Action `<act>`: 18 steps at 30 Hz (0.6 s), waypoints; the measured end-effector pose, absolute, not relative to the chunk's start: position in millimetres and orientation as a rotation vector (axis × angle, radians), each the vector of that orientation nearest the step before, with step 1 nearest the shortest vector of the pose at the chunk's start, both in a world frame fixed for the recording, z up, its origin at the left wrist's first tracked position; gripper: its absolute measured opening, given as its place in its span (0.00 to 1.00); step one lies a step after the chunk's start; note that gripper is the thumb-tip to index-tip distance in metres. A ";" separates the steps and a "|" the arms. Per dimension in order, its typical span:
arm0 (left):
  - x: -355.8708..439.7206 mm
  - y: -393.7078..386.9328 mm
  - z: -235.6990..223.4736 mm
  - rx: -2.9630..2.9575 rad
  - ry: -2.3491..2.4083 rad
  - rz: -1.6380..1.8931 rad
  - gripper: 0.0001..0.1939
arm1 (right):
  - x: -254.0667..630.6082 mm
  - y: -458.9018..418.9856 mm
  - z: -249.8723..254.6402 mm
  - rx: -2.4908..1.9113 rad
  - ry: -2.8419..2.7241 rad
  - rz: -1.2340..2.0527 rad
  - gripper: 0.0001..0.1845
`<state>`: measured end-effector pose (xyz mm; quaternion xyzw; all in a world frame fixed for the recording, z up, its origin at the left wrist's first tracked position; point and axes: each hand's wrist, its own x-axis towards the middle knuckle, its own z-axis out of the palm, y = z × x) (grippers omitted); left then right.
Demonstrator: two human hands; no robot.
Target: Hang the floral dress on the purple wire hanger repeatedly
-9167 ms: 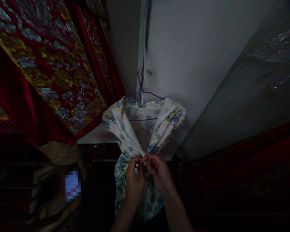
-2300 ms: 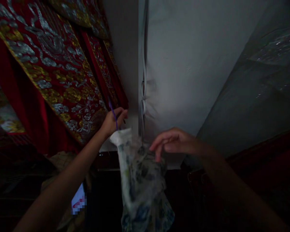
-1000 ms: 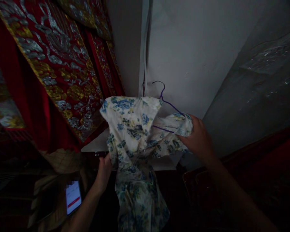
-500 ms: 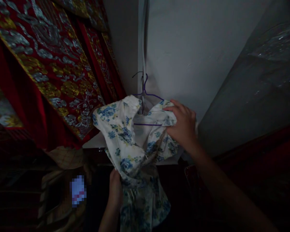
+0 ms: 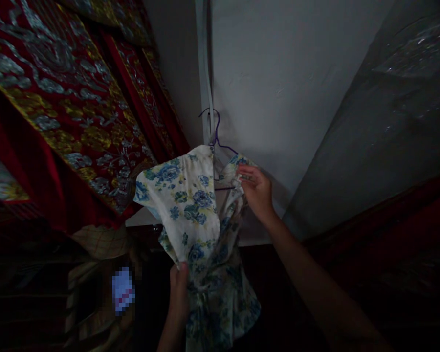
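Observation:
A white dress [image 5: 201, 205] with blue flowers and yellow-green leaves hangs on a thin purple hanger [image 5: 225, 145] against the wall. The hanger's hook is up by a pale strap. My right hand [image 5: 257, 189] is at the dress's right shoulder and neckline, its fingers pointing left and closed on the fabric edge. Lower down, my left hand [image 5: 179, 281] grips the dress at its left side near the waist, thumb in front. The front neckline lies open, with the hanger's lower bar showing inside. The lower skirt is dim.
Red cloth [image 5: 95, 98] with gold and silver embroidery hangs at the left. A pale strap [image 5: 205, 63] runs down the white wall [image 5: 278, 88]. Clear plastic sheeting [image 5: 407, 88] covers the right side. At lower left are a person's checked sleeve [image 5: 102, 240] and a blurred bright rectangle [image 5: 123, 290].
My right hand has moved left, from the outer shoulder toward the neckline. The dress front now hangs flatter and its neck gap is narrower. My left hand keeps its hold at the side.

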<state>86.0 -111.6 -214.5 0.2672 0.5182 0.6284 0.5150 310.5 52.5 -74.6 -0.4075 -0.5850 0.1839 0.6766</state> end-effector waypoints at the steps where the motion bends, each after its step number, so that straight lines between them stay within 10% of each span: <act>1: 84.4 -113.3 -217.1 0.671 1.303 1.521 0.37 | 311.0 55.3 -76.4 -0.973 -1.275 0.315 0.23; 18: 100.9 -111.2 -205.5 0.628 1.389 1.433 0.30 | 255.6 20.9 -46.0 -0.956 -1.617 0.493 0.16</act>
